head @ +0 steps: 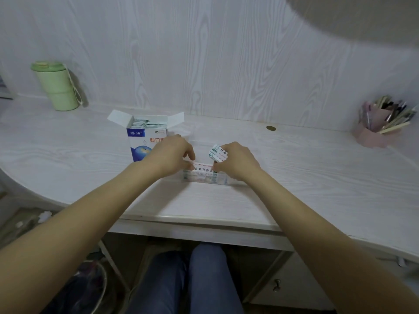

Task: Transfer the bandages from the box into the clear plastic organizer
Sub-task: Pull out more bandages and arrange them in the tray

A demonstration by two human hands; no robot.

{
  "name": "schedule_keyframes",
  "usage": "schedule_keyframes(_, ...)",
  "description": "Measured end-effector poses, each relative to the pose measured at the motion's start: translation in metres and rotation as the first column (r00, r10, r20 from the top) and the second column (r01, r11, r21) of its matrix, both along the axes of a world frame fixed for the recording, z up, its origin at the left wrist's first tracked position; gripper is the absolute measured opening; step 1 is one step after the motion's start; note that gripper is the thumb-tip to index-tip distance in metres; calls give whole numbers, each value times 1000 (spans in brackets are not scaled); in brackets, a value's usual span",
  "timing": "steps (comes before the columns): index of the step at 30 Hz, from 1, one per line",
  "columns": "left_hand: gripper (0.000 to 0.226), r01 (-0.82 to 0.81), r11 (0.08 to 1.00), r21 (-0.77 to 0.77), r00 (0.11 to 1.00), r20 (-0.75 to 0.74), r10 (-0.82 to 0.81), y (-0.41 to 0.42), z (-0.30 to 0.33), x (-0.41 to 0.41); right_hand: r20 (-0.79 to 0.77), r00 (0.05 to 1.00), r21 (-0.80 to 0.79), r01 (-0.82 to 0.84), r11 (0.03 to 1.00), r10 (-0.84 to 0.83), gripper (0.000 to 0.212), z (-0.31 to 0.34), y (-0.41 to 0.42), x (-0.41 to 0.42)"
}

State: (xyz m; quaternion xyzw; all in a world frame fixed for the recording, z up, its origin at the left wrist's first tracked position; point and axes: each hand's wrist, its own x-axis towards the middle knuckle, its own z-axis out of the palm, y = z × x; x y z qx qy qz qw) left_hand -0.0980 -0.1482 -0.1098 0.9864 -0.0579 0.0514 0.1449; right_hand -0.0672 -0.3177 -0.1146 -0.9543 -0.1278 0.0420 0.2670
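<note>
Right hand (238, 163): grip closed on a stack of bandages (217, 152). Left hand (172, 152): grip pinching a bandage strip (204, 167) over the clear organizer (204, 179). Open box (145, 134) at 10 o'clock on the table (294, 177).

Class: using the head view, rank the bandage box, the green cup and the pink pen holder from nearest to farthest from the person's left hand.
1. bandage box: just behind the left hand, partly hidden by it.
2. green cup: far left, by the wall.
3. pink pen holder: far right.
</note>
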Motion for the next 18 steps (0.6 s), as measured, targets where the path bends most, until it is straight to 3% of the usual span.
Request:
schedule_keyframes(8,22,8,1000,18,999,-40,-7,1,5,2,-14,1000,22,-18,1000,18,11,3,-2,1)
schedule_keyframes(12,20,17,999,-45,996,88,-13,0,12,0,46,998,244,-43,969,33,22,17,-13,-4)
schedule_keyframes(15,20,62,943,-328,980,199,4,-14,25,-3,18,996,371,-89,924,89,27,32,-21,-11)
schedule_keyframes(18,24,103,793,-600,994,86,-65,-35,35,-1,10,993,324,-118,938,122,49,37,-22,-13)
